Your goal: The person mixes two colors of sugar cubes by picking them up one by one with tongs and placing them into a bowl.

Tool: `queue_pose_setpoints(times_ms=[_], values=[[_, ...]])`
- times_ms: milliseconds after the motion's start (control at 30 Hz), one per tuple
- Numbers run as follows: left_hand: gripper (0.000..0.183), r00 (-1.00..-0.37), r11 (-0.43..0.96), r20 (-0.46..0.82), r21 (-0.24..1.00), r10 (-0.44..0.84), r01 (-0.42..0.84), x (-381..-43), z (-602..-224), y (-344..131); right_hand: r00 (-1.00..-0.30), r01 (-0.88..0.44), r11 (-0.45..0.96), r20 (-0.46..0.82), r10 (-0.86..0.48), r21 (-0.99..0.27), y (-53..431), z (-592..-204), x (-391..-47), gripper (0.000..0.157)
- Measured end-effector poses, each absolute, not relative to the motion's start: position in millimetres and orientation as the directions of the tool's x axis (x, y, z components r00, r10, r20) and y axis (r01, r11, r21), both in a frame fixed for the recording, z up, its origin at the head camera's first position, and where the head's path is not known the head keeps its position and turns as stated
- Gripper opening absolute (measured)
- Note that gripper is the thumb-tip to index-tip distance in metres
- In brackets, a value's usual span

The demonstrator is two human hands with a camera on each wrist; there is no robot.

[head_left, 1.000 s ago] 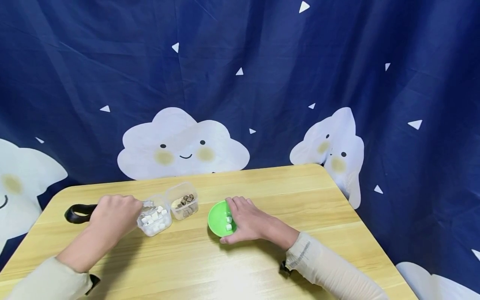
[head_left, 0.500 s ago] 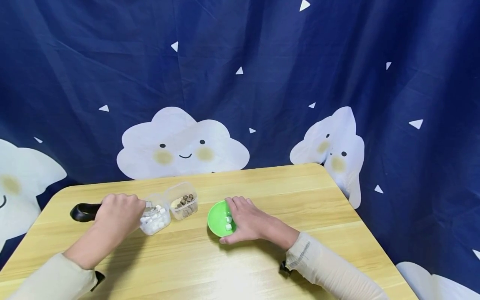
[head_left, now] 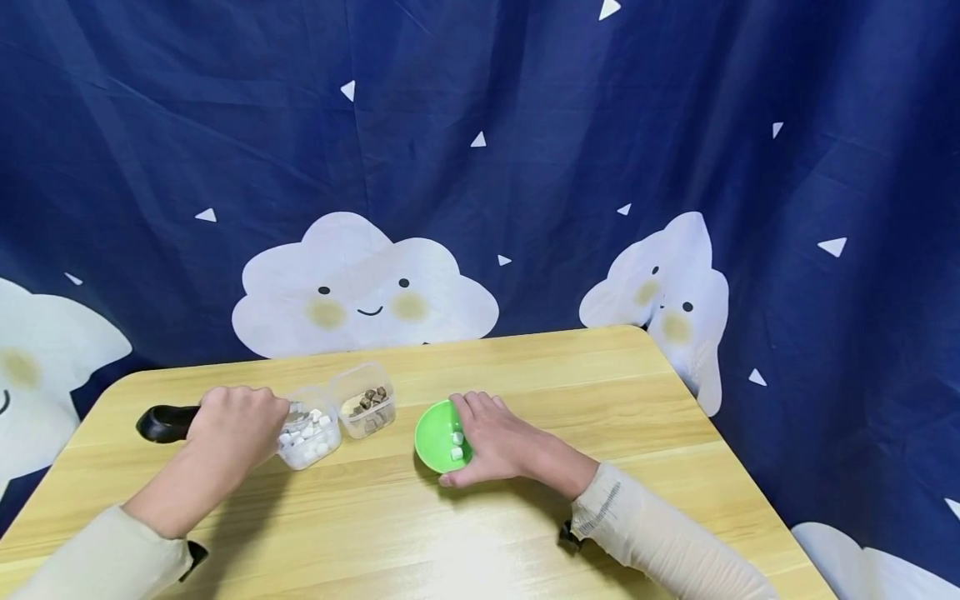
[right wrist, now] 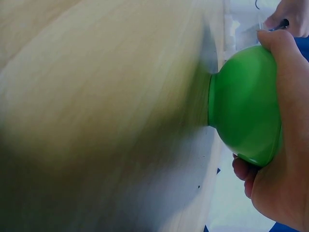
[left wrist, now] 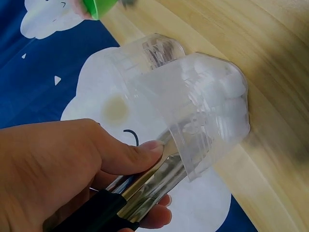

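My left hand grips metal tongs with a black handle, thumb and fingers pressing the arms from both sides. The tongs' front ends reach into a clear plastic container holding several small white cubes. Whether a cube sits between the tips cannot be told through the cloudy plastic. Right of it, my right hand holds a green bowl by its side, thumb at the near rim and fingers at the far side. Two white cubes lie inside the bowl, which stands upright on the table.
Touching or close beside the first container is a second clear container with several brown pieces. Everything stands on a wooden table. A dark blue curtain with printed clouds hangs behind its far edge.
My left hand and the tongs have shifted slightly right, with the tips further over the white cubes' container. The right hand and the green bowl have stayed put.
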State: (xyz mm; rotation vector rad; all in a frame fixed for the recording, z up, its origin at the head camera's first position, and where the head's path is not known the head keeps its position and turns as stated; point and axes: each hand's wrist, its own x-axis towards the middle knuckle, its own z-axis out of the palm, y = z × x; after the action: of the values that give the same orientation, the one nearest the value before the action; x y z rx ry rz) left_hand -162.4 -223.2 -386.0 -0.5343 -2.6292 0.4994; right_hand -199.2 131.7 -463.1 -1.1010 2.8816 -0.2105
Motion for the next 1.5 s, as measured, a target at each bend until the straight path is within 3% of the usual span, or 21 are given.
queue_pose_setpoints(times_ms=[700, 867, 1100, 1500], values=[[0.032, -0.824, 0.853, 0.323, -0.411, 0.466, 0.321, -166, -387, -232, -0.746, -0.660, 0.738, 0.006, -0.666, -0.144, 132, -464, -200, 0.115], [0.035, -0.795, 0.859, 0.377, -0.393, 0.475, 0.327, -167, -389, -235, -0.745, -0.661, 0.737, 0.008, -0.667, -0.140, 132, -464, -200, 0.116], [0.030, -0.709, 0.868, 0.507, -0.353, 0.490, 0.348, -167, -397, -240, -0.745, -0.662, 0.737, 0.012, -0.667, -0.138, 132, -465, -200, 0.116], [0.041, -0.834, 0.894, 0.349, -0.295, 0.429, 0.337, -162, -395, -252, -0.744, -0.663, 0.734, 0.016, -0.668, -0.151, 132, -466, -201, 0.116]])
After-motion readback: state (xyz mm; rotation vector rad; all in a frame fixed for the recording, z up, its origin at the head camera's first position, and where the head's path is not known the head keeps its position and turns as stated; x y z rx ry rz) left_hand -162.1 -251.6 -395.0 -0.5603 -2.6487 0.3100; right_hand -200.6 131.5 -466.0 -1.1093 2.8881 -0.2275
